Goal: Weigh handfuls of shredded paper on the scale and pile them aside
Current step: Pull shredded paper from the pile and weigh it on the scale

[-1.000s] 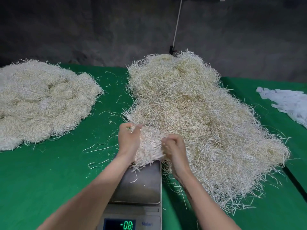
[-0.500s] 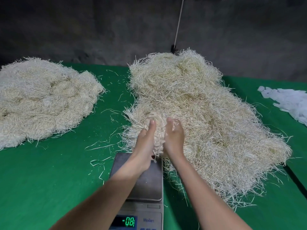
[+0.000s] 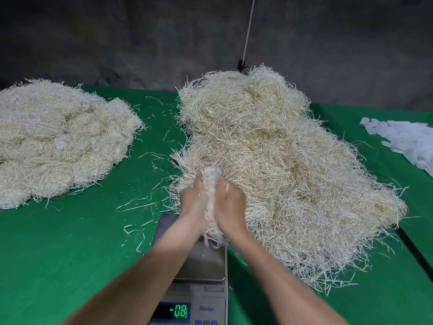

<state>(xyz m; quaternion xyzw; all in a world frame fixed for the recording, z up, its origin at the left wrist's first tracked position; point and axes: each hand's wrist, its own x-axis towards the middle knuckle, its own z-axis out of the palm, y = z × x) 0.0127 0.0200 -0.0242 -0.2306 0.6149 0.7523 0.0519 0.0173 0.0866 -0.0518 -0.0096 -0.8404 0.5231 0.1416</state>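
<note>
A bundle of cream shredded paper [image 3: 211,184] is squeezed between my left hand [image 3: 193,202] and my right hand [image 3: 230,202], palms facing each other. Its strands hang down over the far edge of the steel scale platform [image 3: 203,261]. The scale's green display [image 3: 180,310] reads -0.8. The bundle sits at the near left edge of the big loose paper heap [image 3: 269,165] in the middle of the table. A second, neater pile of shredded paper [image 3: 58,139] lies at the left.
The green cloth table [image 3: 70,254] carries stray strands between the two piles. A heap of white paper strips [image 3: 407,141] lies at the far right. A dark gap [image 3: 414,249] divides the table on the right. A white cord [image 3: 248,31] hangs on the dark wall.
My hands have closed together, pressing the handful into a narrow upright bundle, and have come slightly nearer, over the scale's far edge. The display has stayed at -0.8.
</note>
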